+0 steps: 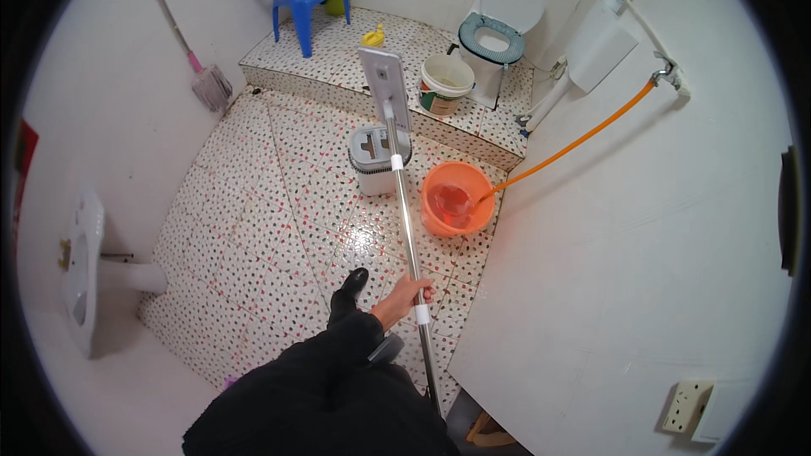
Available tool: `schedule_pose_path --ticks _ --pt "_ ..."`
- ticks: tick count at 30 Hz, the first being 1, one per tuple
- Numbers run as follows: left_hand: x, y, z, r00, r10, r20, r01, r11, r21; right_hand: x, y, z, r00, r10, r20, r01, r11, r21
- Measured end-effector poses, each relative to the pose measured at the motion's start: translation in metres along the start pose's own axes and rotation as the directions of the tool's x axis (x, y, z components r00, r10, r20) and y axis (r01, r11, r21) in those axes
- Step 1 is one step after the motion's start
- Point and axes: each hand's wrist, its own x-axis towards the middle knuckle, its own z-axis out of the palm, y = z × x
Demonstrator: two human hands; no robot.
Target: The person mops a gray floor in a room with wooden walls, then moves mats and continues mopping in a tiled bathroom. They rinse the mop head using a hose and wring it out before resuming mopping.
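Observation:
My left hand is wrapped around the metal pole of a flat mop, above a white joint on the pole. The mop's rectangular head is lifted at the far end, its jointed side facing me. Behind the pole, a grey and white mop bucket stands on the floor, partly covered by the mop. To its right is an orange bucket with some water in it. An orange hose runs from a wall tap into that bucket. My right hand is out of view.
A raised tiled step carries a blue plastic chair, a white pail, a yellow bottle and a toilet. A washbasin and another mop are at the left wall. The speckled floor shines.

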Motion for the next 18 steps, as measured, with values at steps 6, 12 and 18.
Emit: schedule_pose_path --ticks 6,12,18 --pt "0.018 0.039 -0.026 0.982 -0.189 -0.013 0.190 0.982 0.018 -0.055 -0.030 0.036 1.000 0.011 -0.012 -0.011 1.000 0.029" --pt "0.021 0.061 -0.054 0.941 -0.337 -0.020 0.338 0.938 0.082 -0.118 -0.050 0.069 0.994 0.110 0.010 -0.110 0.987 0.116" --pt "0.011 0.056 -0.076 0.908 -0.416 -0.043 0.418 0.898 0.137 -0.089 -0.093 0.102 0.974 -0.199 -0.109 0.190 0.978 -0.089"
